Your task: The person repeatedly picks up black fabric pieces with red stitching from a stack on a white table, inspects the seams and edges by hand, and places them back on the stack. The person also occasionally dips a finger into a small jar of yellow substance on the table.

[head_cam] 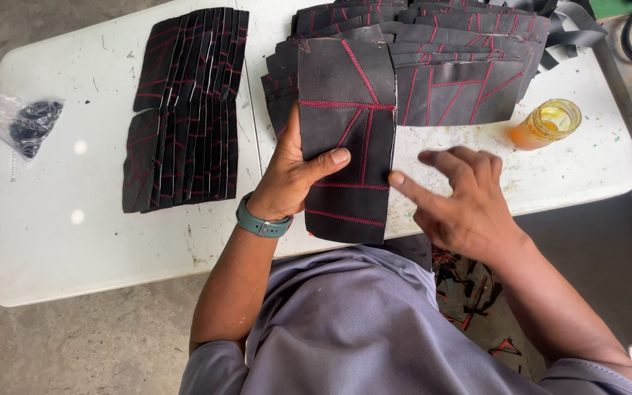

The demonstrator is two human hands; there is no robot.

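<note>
Head view: the left hand (290, 175) pinches a long black rubber-like panel sewn with red zigzag seams (347, 139), thumb pressed flat across its front near the middle and fingers hidden behind it, so the panel stands almost upright over the near edge of the white plastic folding table (67, 241). The panel looks thin, light and limp but not fragile; judging by how it keeps its shape, a grip at mid-length along a side edge should stop it folding, and its matte face seems unlikely to slip. The right hand (462, 197) holds nothing, fingers loosely spread, forefinger tip touching the panel's right edge. Beyond the panel on the table lies a heap of similar pieces (462, 66); left of the panel a fanned row of them (184, 110); right, an amber glass jar (548, 123).
</note>
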